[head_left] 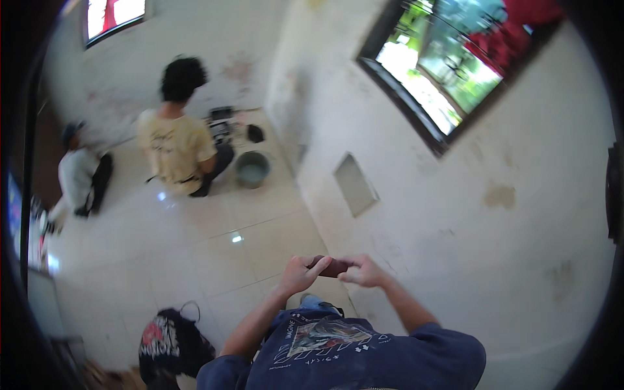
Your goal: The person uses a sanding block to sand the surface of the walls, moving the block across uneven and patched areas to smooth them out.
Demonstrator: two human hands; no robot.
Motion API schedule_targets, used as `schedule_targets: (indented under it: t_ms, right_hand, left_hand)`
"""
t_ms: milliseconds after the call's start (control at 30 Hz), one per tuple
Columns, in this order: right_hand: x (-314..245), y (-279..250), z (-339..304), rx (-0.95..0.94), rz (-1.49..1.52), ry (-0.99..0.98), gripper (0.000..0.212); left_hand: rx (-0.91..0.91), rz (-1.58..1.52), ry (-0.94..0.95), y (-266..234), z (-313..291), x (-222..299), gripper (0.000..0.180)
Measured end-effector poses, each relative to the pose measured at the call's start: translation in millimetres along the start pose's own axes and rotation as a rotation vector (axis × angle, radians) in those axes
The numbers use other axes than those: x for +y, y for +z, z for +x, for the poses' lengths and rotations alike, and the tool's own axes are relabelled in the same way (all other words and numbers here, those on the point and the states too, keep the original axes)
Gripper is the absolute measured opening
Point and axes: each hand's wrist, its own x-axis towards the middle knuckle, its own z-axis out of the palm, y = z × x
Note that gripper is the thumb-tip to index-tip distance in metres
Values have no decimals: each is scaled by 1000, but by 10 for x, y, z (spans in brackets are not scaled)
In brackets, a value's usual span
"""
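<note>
A dark reddish-brown piece of what looks like sandpaper (pixel 334 268) is stretched between my two hands, in front of my chest. My left hand (pixel 301 273) grips its left end, with the thumb lying along the top. At the other end, my right hand (pixel 366 272) has its fingers closed on the sheet's edge. Pale dust seems to coat the fingers of both hands. Blur hides the sheet's folds and finer surface.
A stained pale wall (pixel 429 214) rises on my right, with a rectangular recess (pixel 356 184) and an open window (pixel 448 65). Farther ahead, one person (pixel 177 146) sits near a dark bucket (pixel 253 169); another person (pixel 78 172) sits left. A person in black (pixel 170 344) is close at lower left.
</note>
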Motion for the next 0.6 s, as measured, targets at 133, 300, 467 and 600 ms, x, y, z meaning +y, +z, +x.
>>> schedule_targets:
  t_ms: [133, 300, 467, 600]
  right_hand:
    - [-114, 856, 662, 143, -151, -143, 32]
    - [-459, 1106, 1268, -64, -197, -287, 22]
    - [-671, 1305, 1922, -55, -215, -502, 20]
    - [-815, 1604, 2624, 54, -128, -543, 17]
  left_hand:
    - [243, -74, -219, -434, -345, -261, 36]
    - [314, -739, -235, -997, -780, -556, 44]
    - [539, -770, -419, -1472, -805, -781, 45]
    - [589, -220, -246, -1909, -598, -817, 43]
